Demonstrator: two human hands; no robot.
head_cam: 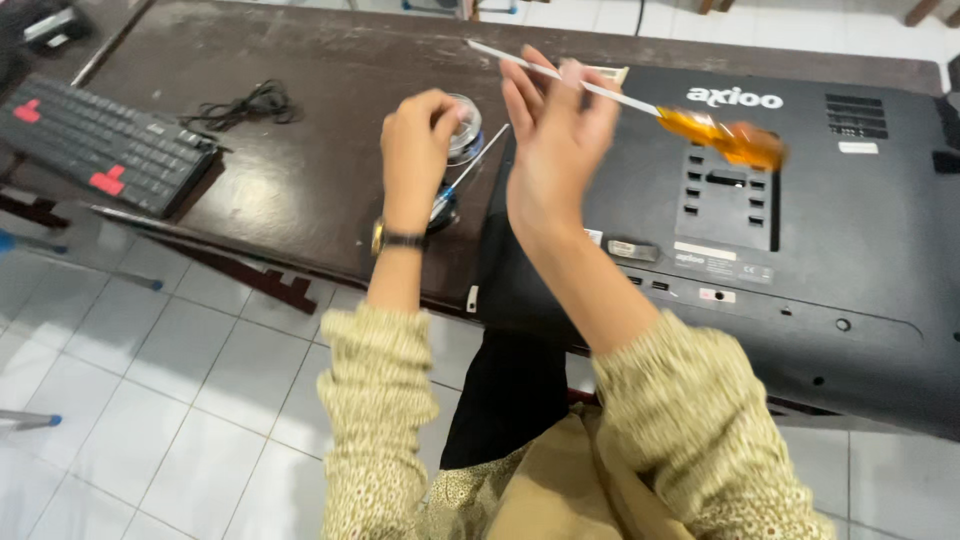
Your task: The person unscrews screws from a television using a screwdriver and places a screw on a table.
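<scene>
The big black all-in-one computer (800,250) lies face down on the dark brown tabletop (300,190), its back panel up, and everything else sits around it. The right hand (553,140) is raised above the computer's left edge, fingers loosely spread, with a screwdriver (660,108) caught between them; its orange handle (730,140) hangs blurred over the vented middle of the panel and its long shaft points away toward the far left. Just left of the computer, the left hand (418,135), a wristwatch (398,238) on its wrist, is curled around a small clear round container (466,128), pinching its rim between thumb and fingers. A thinner screwdriver with a blue grip (465,180) lies slanted under that container, near the computer's corner. Farther left of the computer a coiled black cable (245,105) rests on the tabletop, and beyond it, well apart, sits a black keyboard with a few red keys (100,140).
</scene>
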